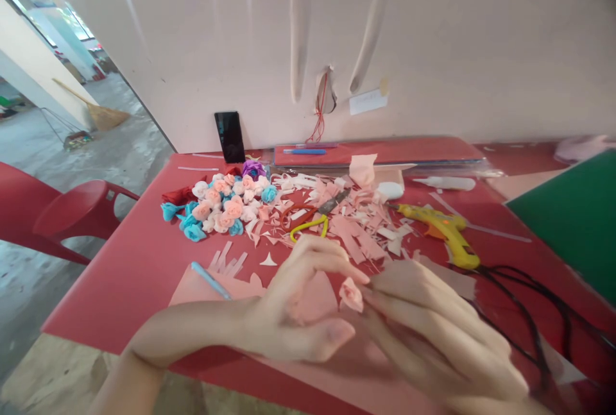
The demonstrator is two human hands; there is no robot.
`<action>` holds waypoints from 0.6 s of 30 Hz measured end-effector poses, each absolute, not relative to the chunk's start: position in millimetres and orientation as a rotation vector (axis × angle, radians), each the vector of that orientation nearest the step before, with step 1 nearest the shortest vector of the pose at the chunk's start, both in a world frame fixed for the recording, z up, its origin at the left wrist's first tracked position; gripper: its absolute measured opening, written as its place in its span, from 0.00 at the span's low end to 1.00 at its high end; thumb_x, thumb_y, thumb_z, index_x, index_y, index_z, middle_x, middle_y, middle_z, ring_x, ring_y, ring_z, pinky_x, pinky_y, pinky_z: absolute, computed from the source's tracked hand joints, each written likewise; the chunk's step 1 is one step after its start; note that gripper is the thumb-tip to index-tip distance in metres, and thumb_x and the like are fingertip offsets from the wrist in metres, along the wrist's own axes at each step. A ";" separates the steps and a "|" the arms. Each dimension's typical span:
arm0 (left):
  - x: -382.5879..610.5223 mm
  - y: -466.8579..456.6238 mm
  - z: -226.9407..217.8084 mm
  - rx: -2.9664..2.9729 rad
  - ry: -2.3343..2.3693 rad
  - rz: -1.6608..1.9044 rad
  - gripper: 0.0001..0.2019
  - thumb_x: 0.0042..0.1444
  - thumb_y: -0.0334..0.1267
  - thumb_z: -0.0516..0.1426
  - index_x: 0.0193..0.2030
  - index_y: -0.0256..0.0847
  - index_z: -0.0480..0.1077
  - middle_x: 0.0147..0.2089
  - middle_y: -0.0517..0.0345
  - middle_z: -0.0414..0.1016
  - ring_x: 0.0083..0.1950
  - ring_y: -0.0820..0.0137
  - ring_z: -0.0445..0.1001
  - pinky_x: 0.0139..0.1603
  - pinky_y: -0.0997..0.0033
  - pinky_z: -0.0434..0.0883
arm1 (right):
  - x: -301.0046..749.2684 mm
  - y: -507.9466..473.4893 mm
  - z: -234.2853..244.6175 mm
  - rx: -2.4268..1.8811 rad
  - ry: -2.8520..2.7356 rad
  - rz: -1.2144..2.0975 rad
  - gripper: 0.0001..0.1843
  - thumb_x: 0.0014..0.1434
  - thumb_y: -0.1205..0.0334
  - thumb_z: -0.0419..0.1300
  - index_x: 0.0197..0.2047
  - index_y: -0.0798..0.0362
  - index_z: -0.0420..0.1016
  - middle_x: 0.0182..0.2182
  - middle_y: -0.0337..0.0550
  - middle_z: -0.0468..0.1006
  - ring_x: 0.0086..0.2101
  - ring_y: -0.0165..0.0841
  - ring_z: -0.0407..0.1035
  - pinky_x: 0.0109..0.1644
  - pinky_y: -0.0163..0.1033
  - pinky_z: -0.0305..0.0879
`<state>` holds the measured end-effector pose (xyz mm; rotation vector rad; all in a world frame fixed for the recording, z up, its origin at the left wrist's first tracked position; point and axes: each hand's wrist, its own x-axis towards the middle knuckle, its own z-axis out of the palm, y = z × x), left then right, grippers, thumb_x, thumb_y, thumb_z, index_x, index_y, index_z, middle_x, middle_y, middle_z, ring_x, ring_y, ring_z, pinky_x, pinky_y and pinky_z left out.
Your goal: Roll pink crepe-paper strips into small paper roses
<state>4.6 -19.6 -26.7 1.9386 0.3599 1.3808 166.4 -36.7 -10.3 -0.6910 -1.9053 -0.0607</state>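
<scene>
Table [110, 280]: work on the near side, in front of the glue gun [451, 229]. Right hand [437, 325], nearer than the glue gun: fingertips appear to pinch the bud [351, 294]. Left hand [283, 322], left of and nearer than the glue gun: thumb and forefinger spread in a curve. Bud, left of and nearer than the glue gun: hold lightly at the base; excess pressure would probably flatten its folds.
</scene>
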 end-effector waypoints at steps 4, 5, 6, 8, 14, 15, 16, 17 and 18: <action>-4.2 -16.9 -13.8 1.784 0.450 1.196 0.14 0.65 0.41 0.44 0.40 0.40 0.68 0.36 0.53 0.67 0.43 0.67 0.67 0.47 0.64 0.68 | 164.3 -22.6 -5.8 -0.564 -1.912 0.153 0.07 0.56 0.76 0.57 0.33 0.54 0.72 0.23 0.39 0.76 0.25 0.28 0.72 0.27 0.34 0.70; -6.0 -16.1 -9.4 1.761 0.469 1.154 0.15 0.65 0.41 0.44 0.38 0.40 0.68 0.34 0.53 0.67 0.42 0.68 0.67 0.47 0.65 0.68 | 164.4 -19.8 -6.9 -0.551 -1.912 0.186 0.07 0.57 0.74 0.57 0.33 0.53 0.72 0.23 0.39 0.77 0.25 0.29 0.72 0.28 0.35 0.71; -7.6 -15.2 -5.1 1.747 0.484 1.112 0.15 0.65 0.40 0.44 0.35 0.40 0.69 0.33 0.54 0.67 0.40 0.69 0.68 0.47 0.65 0.68 | 164.7 -17.3 -8.7 -0.541 -1.911 0.217 0.07 0.58 0.74 0.56 0.33 0.53 0.72 0.23 0.39 0.77 0.25 0.29 0.72 0.28 0.36 0.71; -10.4 -13.5 2.8 1.762 0.517 1.029 0.16 0.65 0.39 0.44 0.32 0.40 0.69 0.30 0.55 0.68 0.38 0.69 0.68 0.47 0.65 0.68 | 166.1 -13.7 -12.8 -0.519 -1.921 0.272 0.07 0.59 0.72 0.56 0.33 0.52 0.72 0.24 0.39 0.78 0.25 0.29 0.72 0.29 0.36 0.70; -18.8 -10.3 14.6 1.767 0.598 0.842 0.11 0.63 0.35 0.49 0.32 0.40 0.69 0.34 0.56 0.72 0.39 0.71 0.68 0.46 0.69 0.68 | 170.6 -7.0 -14.9 -0.455 -1.981 0.357 0.08 0.62 0.65 0.55 0.31 0.53 0.72 0.25 0.39 0.76 0.27 0.27 0.69 0.31 0.36 0.68; -19.9 -10.1 15.2 1.757 0.593 0.813 0.11 0.62 0.34 0.49 0.32 0.40 0.70 0.35 0.56 0.72 0.40 0.72 0.68 0.46 0.70 0.68 | 170.7 -6.3 -13.7 -0.449 -2.001 0.361 0.09 0.62 0.64 0.55 0.30 0.53 0.72 0.24 0.39 0.76 0.27 0.27 0.68 0.31 0.36 0.68; -20.6 -9.8 15.5 1.746 0.578 0.790 0.10 0.62 0.34 0.50 0.31 0.40 0.69 0.34 0.57 0.72 0.40 0.73 0.68 0.46 0.72 0.68 | 170.6 -5.6 -12.5 -0.445 -2.021 0.363 0.10 0.62 0.64 0.54 0.30 0.54 0.72 0.24 0.38 0.76 0.27 0.27 0.68 0.31 0.36 0.68; -20.9 -9.5 15.8 1.734 0.559 0.774 0.10 0.61 0.33 0.51 0.30 0.40 0.69 0.34 0.57 0.73 0.40 0.73 0.69 0.46 0.73 0.68 | 170.4 -5.1 -11.4 -0.440 -2.044 0.371 0.11 0.63 0.63 0.54 0.30 0.54 0.72 0.24 0.38 0.76 0.27 0.27 0.67 0.32 0.36 0.68; -21.0 -9.2 15.9 1.718 0.544 0.765 0.10 0.61 0.32 0.51 0.29 0.39 0.69 0.32 0.58 0.73 0.39 0.74 0.69 0.46 0.73 0.68 | 170.1 -4.7 -10.6 -0.430 -2.061 0.379 0.11 0.63 0.63 0.53 0.30 0.54 0.72 0.24 0.38 0.76 0.27 0.26 0.67 0.32 0.35 0.67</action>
